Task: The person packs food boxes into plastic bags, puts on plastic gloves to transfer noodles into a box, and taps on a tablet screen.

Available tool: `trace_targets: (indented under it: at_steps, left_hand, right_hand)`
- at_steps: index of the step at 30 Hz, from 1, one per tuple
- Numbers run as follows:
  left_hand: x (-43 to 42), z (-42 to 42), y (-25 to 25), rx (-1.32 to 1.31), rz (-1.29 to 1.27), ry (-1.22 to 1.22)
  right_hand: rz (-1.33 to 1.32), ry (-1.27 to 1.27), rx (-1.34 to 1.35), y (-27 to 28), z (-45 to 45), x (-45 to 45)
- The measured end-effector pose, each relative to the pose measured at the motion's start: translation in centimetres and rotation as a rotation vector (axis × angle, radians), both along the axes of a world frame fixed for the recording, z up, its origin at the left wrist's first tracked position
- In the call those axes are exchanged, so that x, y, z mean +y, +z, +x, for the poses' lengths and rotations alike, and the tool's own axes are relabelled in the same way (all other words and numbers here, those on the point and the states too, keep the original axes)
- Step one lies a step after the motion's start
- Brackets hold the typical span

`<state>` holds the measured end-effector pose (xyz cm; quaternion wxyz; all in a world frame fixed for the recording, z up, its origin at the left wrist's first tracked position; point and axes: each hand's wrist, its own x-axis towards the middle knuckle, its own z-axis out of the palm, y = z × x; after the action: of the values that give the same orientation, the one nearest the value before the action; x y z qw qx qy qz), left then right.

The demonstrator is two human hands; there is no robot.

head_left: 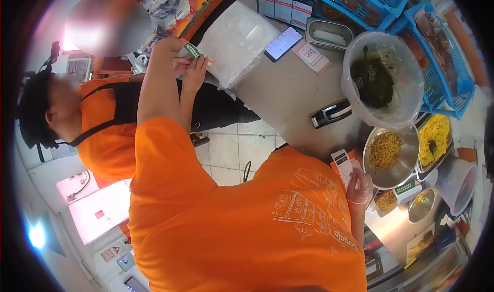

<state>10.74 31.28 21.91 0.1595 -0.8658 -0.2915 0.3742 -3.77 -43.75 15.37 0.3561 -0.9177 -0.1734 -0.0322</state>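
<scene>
My left hand (174, 45) reaches out past the co-worker's body and is closed at the end of a green, white-dotted paper packet (192, 50); its fingers are mostly hidden. A co-worker's hand (194, 71) also touches this packet, close to its orange edge. Near the counter's front edge, my right hand (358, 187) pinches an orange card with a white printed label (342, 163). Clear plastic covers that hand. Just beyond it stands a metal bowl of fried noodles (386, 150), and a black tape dispenser (331, 114) lies farther in on the counter.
A large plastic-lined tub of dark green food (373, 75) stands on the metal counter (303, 93). Around it are a phone (283, 43), white plastic bags (236, 45), a tablet (284, 6), blue crates (445, 60) and a tray of yellow food (434, 137). The co-worker stands at left.
</scene>
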Motion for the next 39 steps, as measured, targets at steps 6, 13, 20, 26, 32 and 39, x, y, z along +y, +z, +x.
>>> trace_targets:
  at_steps: [6, 13, 20, 26, 32, 39]
  left_hand:
    - [1.4, -0.4, -1.6, -0.321, 0.051, -0.099]
    - [-8.4, -0.8, 5.2, -0.536, 0.044, -0.116]
    - [-14.4, -1.0, 9.8, -0.831, 0.058, -0.306]
    - [-30.7, -6.3, 12.8, -1.251, -0.615, -0.213]
    - [-51.0, -15.8, 4.0, -0.827, -1.623, 0.272]
    - [-62.3, -25.9, -2.8, -1.149, -1.862, 0.837]
  right_hand:
    - [-0.051, 0.043, 0.000, 0.1, 0.9, 0.4]
    - [-0.018, 0.057, -0.113, 0.2, 1.2, 1.2]
    - [0.041, 0.037, -0.035, 1.9, 1.6, 2.4]
    - [0.205, 0.053, 0.194, 5.7, 5.7, 4.4]
    - [0.812, 0.151, 0.257, 4.1, 4.3, 4.2]
    - [1.628, -0.110, 1.005, 2.5, -5.6, -2.9]
